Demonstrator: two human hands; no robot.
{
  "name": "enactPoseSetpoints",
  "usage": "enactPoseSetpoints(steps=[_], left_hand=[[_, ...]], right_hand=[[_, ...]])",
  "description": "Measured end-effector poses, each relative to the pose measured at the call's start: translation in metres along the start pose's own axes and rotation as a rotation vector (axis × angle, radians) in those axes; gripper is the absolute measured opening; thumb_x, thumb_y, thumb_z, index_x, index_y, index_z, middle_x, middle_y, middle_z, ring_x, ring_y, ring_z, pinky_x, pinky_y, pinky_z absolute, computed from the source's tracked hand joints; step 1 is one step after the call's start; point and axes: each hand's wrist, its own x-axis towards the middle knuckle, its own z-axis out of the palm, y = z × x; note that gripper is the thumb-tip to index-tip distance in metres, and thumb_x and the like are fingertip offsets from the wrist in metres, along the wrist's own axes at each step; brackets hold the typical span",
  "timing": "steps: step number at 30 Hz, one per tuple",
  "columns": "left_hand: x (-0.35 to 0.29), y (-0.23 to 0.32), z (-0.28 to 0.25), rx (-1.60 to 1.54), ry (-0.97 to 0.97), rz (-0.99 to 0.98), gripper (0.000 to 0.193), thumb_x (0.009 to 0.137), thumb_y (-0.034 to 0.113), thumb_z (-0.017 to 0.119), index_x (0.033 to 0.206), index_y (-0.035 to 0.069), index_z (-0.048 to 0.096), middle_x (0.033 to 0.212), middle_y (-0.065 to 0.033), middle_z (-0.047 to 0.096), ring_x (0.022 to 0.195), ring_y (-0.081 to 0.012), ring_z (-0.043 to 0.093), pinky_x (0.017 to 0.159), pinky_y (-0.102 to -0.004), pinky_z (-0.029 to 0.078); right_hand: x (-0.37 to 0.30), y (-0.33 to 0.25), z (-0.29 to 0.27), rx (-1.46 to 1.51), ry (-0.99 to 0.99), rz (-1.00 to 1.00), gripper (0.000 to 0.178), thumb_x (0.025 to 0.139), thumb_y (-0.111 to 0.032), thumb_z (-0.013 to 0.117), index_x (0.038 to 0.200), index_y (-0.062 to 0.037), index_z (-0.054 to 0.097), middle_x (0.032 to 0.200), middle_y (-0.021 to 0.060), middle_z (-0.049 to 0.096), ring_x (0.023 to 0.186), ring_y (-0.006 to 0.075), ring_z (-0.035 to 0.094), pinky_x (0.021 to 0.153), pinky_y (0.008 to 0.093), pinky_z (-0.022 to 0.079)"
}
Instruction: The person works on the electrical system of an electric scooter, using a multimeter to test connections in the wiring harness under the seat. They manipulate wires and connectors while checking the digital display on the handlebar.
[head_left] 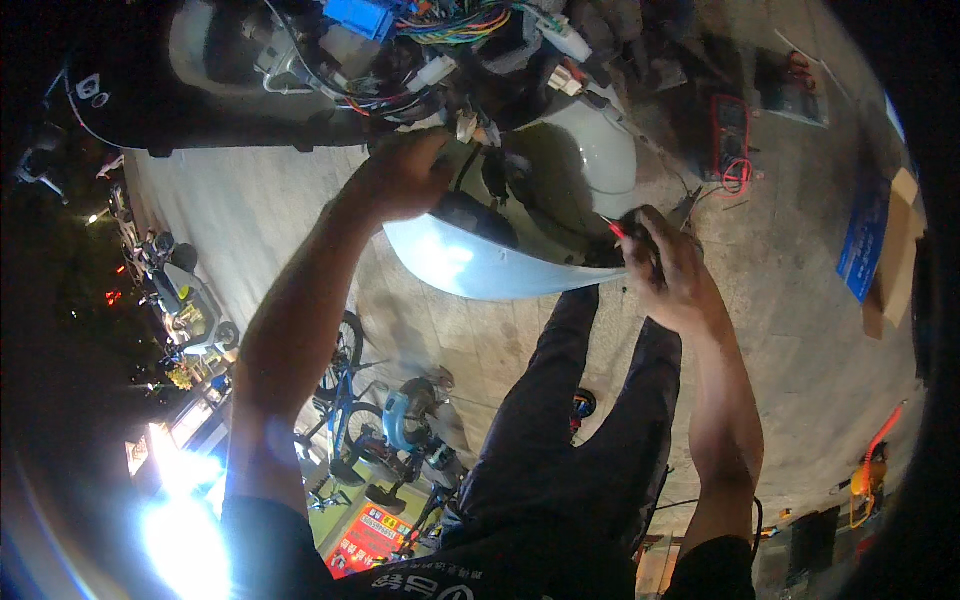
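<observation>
My left hand (405, 178) reaches into the opened front of a scooter. Its fingers are curled in beside a small white wire connector (467, 126), and what lies between them is hidden. Below the wiring, a glossy pale curved body panel (470, 262) spreads between both hands, its dark hollow inside facing up. At the panel's right end, my right hand (668, 272) is closed on a slim red-and-black tool (616, 230). The tool's thin metal tip points up and left toward the panel; its exact kind is unclear. Another white connector (565, 80) hangs farther right among the wires.
A bundle of coloured wires (455, 25) and a blue connector block (360, 17) hang above. On the paved floor, right, lie a red-framed multimeter (730, 130) with red leads and a blue-and-brown cardboard box (880, 250). Bicycles and scooters (350, 410) stand at the lower left.
</observation>
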Motion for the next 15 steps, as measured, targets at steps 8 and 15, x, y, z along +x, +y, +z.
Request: enactPoseSetpoints(steps=[8, 15], left_hand=[[0.028, -0.021, 0.007, -0.612, -0.265, 0.018, 0.051, 0.09, 0.035, 0.066, 0.129, 0.004, 0.052, 0.115, -0.0091, 0.064, 0.105, -0.0171, 0.06, 0.093, -0.0336, 0.047], [0.01, -0.008, 0.01, -0.592, 0.093, 0.189, 0.037, 0.09, 0.029, 0.065, 0.119, 0.005, 0.061, 0.105, -0.0077, 0.065, 0.096, -0.012, 0.06, 0.083, -0.028, 0.048]], right_hand=[[0.056, 0.002, 0.031, 0.229, -0.107, 0.254, 0.034, 0.082, 0.001, 0.057, 0.116, -0.0033, 0.058, 0.102, 0.0167, 0.066, 0.092, 0.0301, 0.065, 0.083, 0.036, 0.051], [0.077, -0.008, 0.051, 0.549, -0.034, 0.247, 0.05, 0.076, 0.014, 0.056, 0.122, -0.0041, 0.051, 0.103, 0.0131, 0.066, 0.092, 0.0217, 0.066, 0.084, 0.0314, 0.05]])
